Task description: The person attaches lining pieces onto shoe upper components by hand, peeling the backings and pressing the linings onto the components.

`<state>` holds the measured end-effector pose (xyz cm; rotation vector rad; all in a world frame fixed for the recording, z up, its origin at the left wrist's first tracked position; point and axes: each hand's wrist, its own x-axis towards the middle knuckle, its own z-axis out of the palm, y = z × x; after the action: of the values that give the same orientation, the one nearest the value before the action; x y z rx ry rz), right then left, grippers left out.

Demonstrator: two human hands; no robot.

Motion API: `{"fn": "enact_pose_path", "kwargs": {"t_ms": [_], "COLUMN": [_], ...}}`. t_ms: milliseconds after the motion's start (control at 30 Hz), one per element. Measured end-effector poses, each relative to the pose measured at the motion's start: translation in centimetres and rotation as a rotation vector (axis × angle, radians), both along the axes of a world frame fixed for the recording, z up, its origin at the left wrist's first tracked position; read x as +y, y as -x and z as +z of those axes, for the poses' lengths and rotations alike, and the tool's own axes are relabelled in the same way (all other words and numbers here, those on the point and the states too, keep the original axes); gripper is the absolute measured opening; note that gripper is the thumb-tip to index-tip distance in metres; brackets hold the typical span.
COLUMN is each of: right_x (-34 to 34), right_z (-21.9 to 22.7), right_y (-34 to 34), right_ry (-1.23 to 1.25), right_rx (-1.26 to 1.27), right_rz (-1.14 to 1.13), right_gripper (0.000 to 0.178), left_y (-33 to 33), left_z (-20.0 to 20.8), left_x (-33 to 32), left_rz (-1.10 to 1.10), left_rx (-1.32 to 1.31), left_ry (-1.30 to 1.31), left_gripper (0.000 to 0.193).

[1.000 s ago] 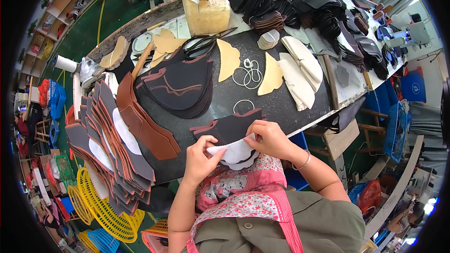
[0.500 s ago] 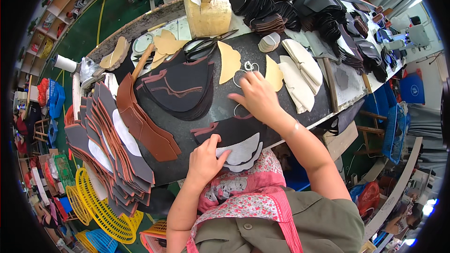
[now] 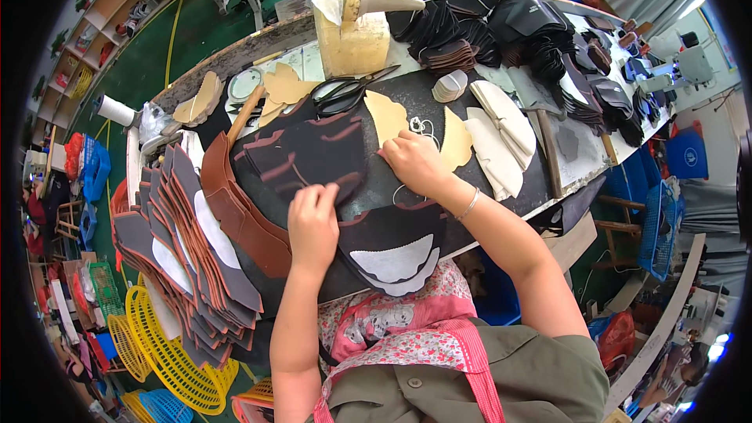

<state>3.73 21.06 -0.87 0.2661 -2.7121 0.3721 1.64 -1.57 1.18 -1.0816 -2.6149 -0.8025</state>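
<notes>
My left hand (image 3: 313, 215) pinches the near edge of a black cut piece with brown edging (image 3: 301, 153), at the top of a stack of such pieces; that piece looks smeared by motion. Closed, my right hand (image 3: 417, 163) is beside a loop of white string (image 3: 423, 127), and whatever its fingers hold is hidden. At the table's near edge, by my body, lies another black piece (image 3: 384, 229) with pale grey scalloped patches (image 3: 392, 261) on it. Tan scalloped templates (image 3: 386, 117) lie just beyond my right hand.
Brown leather pieces (image 3: 243, 207) and layered grey pieces (image 3: 196, 254) are stacked at the left. Black scissors (image 3: 338, 97) lie past the black stack. Cream pieces (image 3: 501, 153) and a wooden-handled tool (image 3: 550, 153) are at the right. A yellowish block (image 3: 352, 37) stands at the back.
My left hand has left the grey patches and moved up to the black stack, gripping its top piece. The right hand has drawn slightly nearer and its fingers have closed.
</notes>
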Motion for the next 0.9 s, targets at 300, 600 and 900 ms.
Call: {"fn": "enact_pose_path", "kwargs": {"t_ms": [300,600,900], "right_x": [-0.9,-3.1,-3.0], "right_z": [5.0,8.6,7.0], "right_y": [-7.1,-13.6,-14.7], "right_ry": [0.917,1.086,1.517], "right_rx": [-0.061,-0.382,-0.497], "right_rz": [-0.377,0.283,0.541], "right_gripper": [0.01,0.015,0.01], "left_y": [-9.7,-9.4,-8.1], "left_z": [1.7,5.3,3.0], "left_x": [0.7,2.1,-0.8], "left_rz": [-0.426,-0.419,-0.65], "left_rx": [-0.358,-0.368,-1.399], "left_ry": [-0.129,-0.4,-0.679], "left_gripper": [0.037,0.026,0.012]}}
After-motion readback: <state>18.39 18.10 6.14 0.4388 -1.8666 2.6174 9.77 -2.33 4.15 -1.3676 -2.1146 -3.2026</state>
